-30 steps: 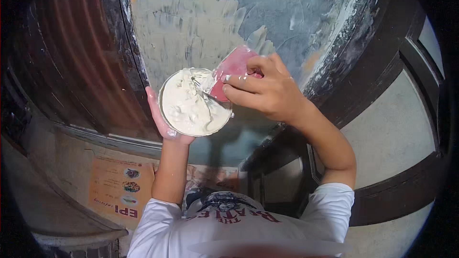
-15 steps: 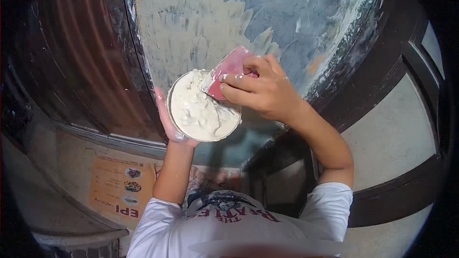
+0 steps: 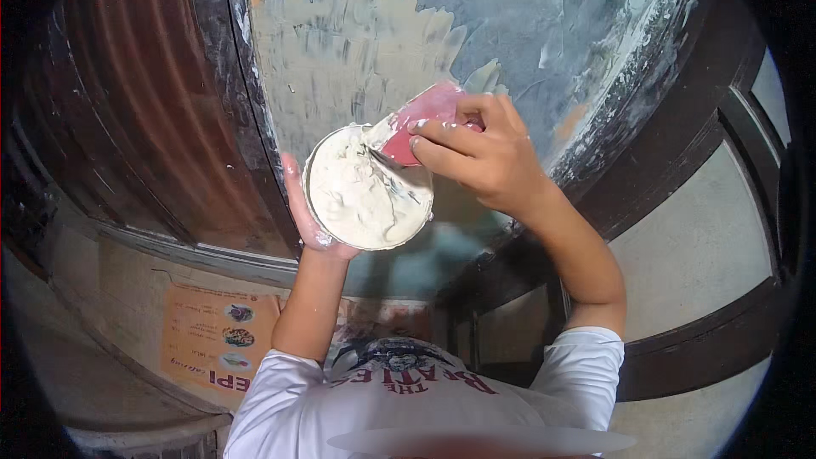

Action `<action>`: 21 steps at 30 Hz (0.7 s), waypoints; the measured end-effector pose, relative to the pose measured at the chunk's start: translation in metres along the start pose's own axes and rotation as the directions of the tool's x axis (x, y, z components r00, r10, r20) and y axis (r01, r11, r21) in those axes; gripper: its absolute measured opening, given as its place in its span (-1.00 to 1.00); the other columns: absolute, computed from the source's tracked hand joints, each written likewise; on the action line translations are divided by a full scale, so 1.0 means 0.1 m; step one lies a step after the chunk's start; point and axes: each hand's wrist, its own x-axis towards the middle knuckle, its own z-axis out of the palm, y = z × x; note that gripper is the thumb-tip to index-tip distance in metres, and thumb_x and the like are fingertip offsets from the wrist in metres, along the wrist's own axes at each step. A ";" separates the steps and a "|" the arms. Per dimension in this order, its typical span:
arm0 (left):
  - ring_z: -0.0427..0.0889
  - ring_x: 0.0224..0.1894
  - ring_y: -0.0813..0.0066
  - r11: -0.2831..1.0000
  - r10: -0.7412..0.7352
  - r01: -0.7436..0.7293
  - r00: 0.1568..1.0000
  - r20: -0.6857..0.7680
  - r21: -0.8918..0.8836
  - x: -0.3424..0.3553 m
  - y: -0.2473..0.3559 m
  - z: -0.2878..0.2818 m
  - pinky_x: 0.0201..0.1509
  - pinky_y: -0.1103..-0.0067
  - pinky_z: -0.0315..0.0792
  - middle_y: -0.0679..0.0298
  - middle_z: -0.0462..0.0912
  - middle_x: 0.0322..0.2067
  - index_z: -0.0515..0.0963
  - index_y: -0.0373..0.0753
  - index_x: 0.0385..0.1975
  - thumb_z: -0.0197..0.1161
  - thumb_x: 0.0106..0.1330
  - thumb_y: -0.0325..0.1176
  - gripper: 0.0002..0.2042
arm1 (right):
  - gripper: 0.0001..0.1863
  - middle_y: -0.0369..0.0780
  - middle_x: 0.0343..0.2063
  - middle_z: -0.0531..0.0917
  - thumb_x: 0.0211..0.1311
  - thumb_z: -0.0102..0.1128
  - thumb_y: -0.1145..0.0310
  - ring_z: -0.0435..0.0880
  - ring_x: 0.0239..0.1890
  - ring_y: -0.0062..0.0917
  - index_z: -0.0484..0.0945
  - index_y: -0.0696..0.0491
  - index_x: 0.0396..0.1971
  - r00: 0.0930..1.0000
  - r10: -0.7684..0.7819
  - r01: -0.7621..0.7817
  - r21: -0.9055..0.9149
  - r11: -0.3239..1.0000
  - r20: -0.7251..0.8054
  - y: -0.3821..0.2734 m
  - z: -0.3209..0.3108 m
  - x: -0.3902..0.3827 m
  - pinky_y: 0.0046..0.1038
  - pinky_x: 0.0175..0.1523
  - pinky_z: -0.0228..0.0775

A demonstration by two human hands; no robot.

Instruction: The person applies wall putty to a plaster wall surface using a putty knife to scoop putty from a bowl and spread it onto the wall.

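My left hand [image 3: 303, 212] cups a round tub [image 3: 374, 248] from its left side and below, the fingers mostly hidden under it. Thick off-white paste [image 3: 357, 200] fills the tub, its top stirred and uneven. Pinched in my right hand [image 3: 501, 153] is a flat pink scraper [image 3: 425, 109], tilted over the tub's upper right part. Its lower edge dips into the paste, and white smears coat its left side. Bits of paste stick to the fingers of both hands.
Ahead stands a blue-grey panel [image 3: 527, 17] with a jagged cream-coloured coat [image 3: 340, 51] on its left part. Dark, paint-marked frames border it, with a brown ribbed surface [image 3: 153, 59] on the left. An orange printed sheet [image 3: 200, 331] lies at lower left.
The scraper and my right hand have shifted slightly right, its edge still in the paste. The tub stays in my left hand, and the view has moved a little.
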 end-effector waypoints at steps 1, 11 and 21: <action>0.54 0.28 0.05 1.000 -0.012 0.012 1.000 -0.002 -0.005 0.01 0.03 -0.03 0.38 0.18 0.42 -0.03 0.48 0.31 0.33 -0.38 0.38 -0.20 0.43 0.44 -0.08 | -0.71 -0.47 -0.16 0.73 0.01 0.32 0.33 0.54 -0.15 -0.36 0.72 -0.13 -0.19 1.000 0.001 -0.001 -0.017 1.000 0.005 0.00 0.00 0.02 -0.35 -0.17 0.36; 0.45 0.35 -0.01 0.999 -0.039 0.040 0.998 -0.053 0.028 0.09 0.41 -0.08 0.43 0.09 0.33 0.00 0.43 0.36 0.31 -0.32 0.41 -0.20 0.39 0.49 -0.05 | -0.67 -0.43 -0.18 0.69 0.06 0.28 0.40 0.50 -0.15 -0.40 0.65 -0.12 -0.11 0.992 0.123 -0.125 -0.094 0.988 -0.023 0.13 0.17 0.58 -0.29 -0.07 0.25; 0.47 0.31 -0.09 0.999 0.043 -0.040 0.993 -0.110 0.025 -0.15 1.01 -0.23 0.37 -0.04 0.37 -0.04 0.44 0.34 0.34 -0.34 0.38 -0.14 0.37 0.49 -0.05 | -0.70 -0.13 -0.17 0.70 0.24 0.32 0.35 0.55 -0.02 -0.13 0.64 0.02 -0.03 0.956 0.245 -0.249 -0.007 0.968 -0.159 0.98 0.64 1.98 -0.16 0.06 0.30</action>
